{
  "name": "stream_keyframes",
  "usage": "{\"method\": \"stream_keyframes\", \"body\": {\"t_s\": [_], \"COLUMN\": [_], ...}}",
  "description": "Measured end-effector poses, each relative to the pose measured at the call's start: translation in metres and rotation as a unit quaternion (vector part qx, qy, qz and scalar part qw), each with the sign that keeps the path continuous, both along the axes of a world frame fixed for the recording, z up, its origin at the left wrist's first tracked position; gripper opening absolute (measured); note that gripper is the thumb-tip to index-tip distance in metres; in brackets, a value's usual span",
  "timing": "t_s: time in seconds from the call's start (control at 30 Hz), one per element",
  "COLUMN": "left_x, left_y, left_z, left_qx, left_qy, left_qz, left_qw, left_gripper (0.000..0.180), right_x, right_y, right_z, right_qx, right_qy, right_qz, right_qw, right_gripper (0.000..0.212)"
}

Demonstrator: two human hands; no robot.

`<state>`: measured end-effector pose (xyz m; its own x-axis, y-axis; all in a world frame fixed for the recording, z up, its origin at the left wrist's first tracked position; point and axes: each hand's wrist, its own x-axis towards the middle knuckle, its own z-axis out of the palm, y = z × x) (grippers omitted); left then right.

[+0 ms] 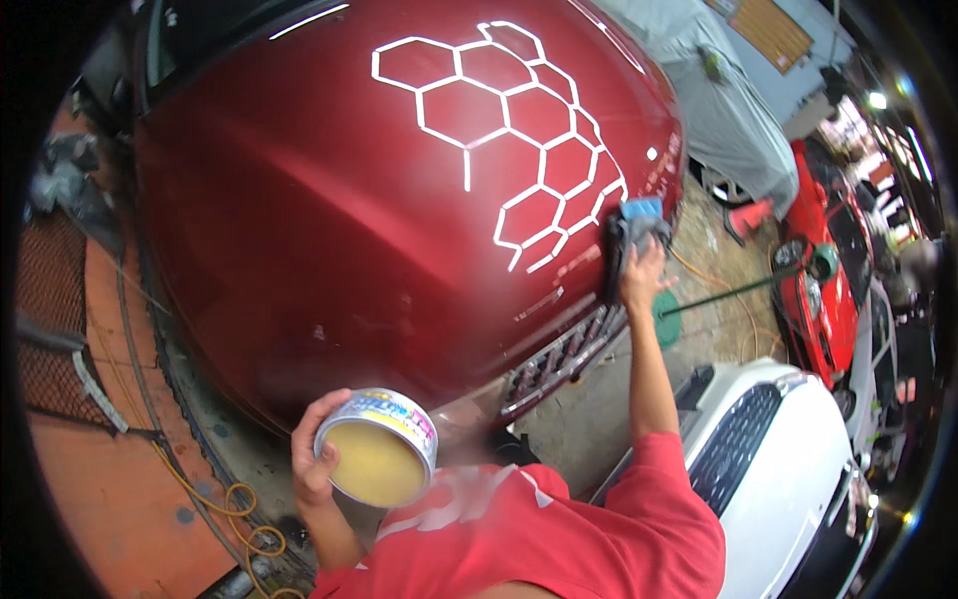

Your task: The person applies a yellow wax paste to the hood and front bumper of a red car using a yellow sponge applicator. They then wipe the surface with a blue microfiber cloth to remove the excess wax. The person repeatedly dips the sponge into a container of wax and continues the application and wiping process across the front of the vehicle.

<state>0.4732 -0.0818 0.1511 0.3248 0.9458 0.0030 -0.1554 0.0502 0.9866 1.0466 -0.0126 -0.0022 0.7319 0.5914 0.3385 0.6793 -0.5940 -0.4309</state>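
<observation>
My left hand (317,454) grips the side of a round, open tub (383,449) with a colourful printed wall. Pale yellow paste fills the tub, which tilts so its surface shows. With my arm stretched out, my right hand (647,275) holds a dark grey cloth (639,235) with a light blue part (641,209) on it. The cloth lies against the front edge of a glossy red car hood (329,230). My palm hides part of how the fingers grip it.
Below the hood edge sits a chrome grille (564,359). A white car (768,449) stands close on my right. Beyond are a green pole (733,295), a covered car (723,110) and a red car (818,299). A yellow hose (239,499) coils at lower left.
</observation>
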Motion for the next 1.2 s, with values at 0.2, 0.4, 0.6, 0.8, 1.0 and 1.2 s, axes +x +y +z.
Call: {"method": "stream_keyframes", "body": {"t_s": [0.2,0.4,0.6,0.8,1.0,1.2], "left_x": [-0.014,-0.011,0.018,-0.019,-0.196,-0.329], "left_y": [-0.011,-0.036,0.031,0.073,0.052,0.035], "left_z": [-0.010,0.004,0.034,0.034,-0.015,-0.037], "left_qx": [-0.044,-0.080,0.006,0.152,0.035,-0.058], "left_qy": [-0.077,-0.109,-0.017,0.043,-0.035,-0.039], "left_qz": [0.078,0.153,-0.048,-0.202,-0.029,0.098], "left_qw": [0.993,0.979,0.999,0.966,0.998,0.993], "left_gripper": [0.071,0.067,0.064,0.050,0.058,0.066], "right_x": [0.091,0.003,-0.401,-0.414,-0.230,-0.372], "right_y": [0.136,0.328,0.272,0.098,0.185,0.363], "right_z": [0.034,0.108,0.149,0.154,0.134,0.179], "right_qx": [-0.064,-0.033,0.141,0.013,-0.117,-0.176], "right_qy": [-0.186,-0.286,-0.173,-0.077,-0.235,-0.330], "right_qz": [0.098,0.289,0.589,0.769,0.348,0.335], "right_qw": [0.976,0.913,0.777,0.634,0.900,0.865], "right_gripper": [0.059,0.057,0.052,0.068,0.064,0.065]}}
